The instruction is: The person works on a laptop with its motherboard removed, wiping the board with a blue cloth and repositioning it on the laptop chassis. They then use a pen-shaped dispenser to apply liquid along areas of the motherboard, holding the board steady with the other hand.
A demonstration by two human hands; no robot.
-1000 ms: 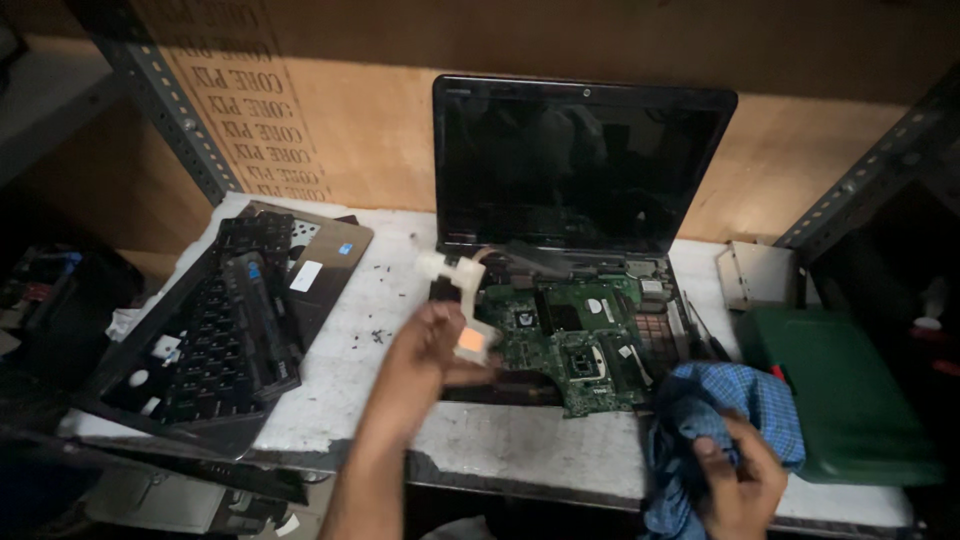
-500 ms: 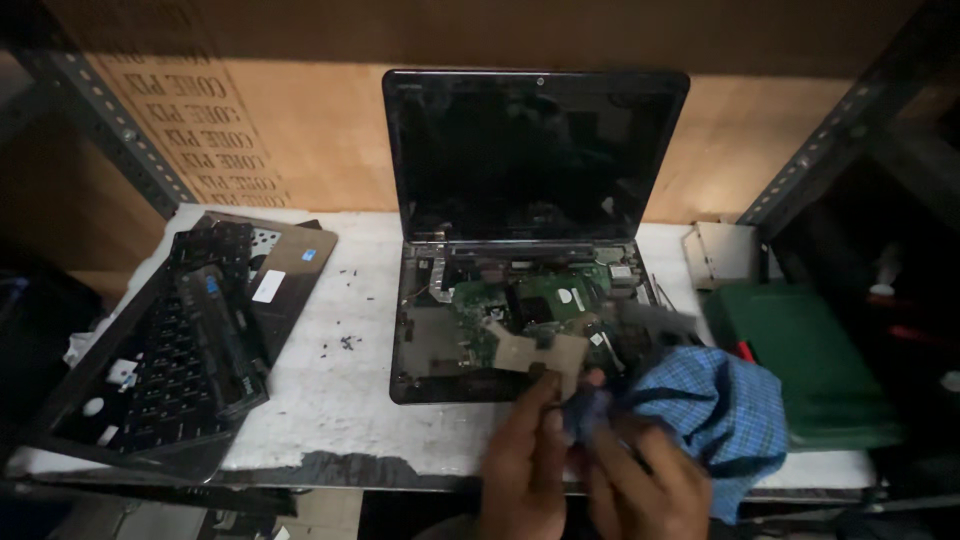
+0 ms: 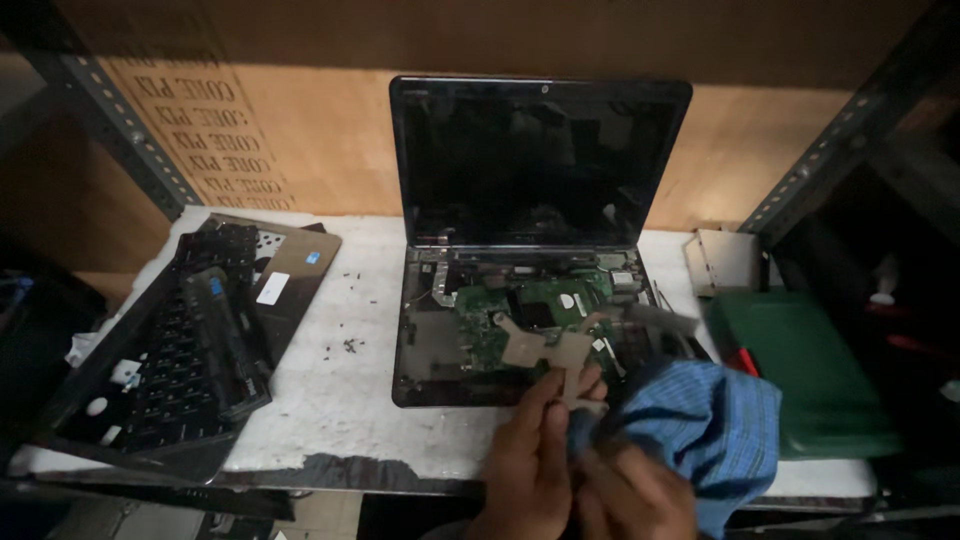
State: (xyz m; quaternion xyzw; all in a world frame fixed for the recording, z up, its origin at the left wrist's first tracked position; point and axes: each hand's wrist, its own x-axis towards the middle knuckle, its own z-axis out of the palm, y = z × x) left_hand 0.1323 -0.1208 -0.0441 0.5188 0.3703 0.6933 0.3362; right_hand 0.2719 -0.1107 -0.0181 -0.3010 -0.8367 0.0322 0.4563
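White, scuffed worktop point(image 3: 330, 400) first: its near edge is chipped dark at 6 o'clock, with bare open room in the middle strip between the two machines. Brown cardboard sheet point(image 3: 230, 120) stands along the back, dark block lettering on its left part at 10 o'clock. Grey metal rack posts point(image 3: 100, 110) slant in at both upper corners. Centre stage, the opened black laptop point(image 3: 540, 200), screen upright and dark, its base stripped to the green circuit board point(image 3: 540, 305). At 9 o'clock, a loose black keyboard and palm-rest cover point(image 3: 190, 340) with small white and blue stickers, overhanging the left edge. At 3 o'clock, a flat green box point(image 3: 810, 370). Down at 5 o'clock, the right hand point(image 3: 630, 500) has its grip bunched around a blue checked cloth point(image 3: 700, 430). The left hand point(image 3: 535, 460), just beside it, pinches a flat tan metal bracket point(image 3: 545, 350) between its fingertips, above the board's near edge, touching the cloth's left side. Tiny dark screws point(image 3: 350, 345) lie scattered at centre-left.
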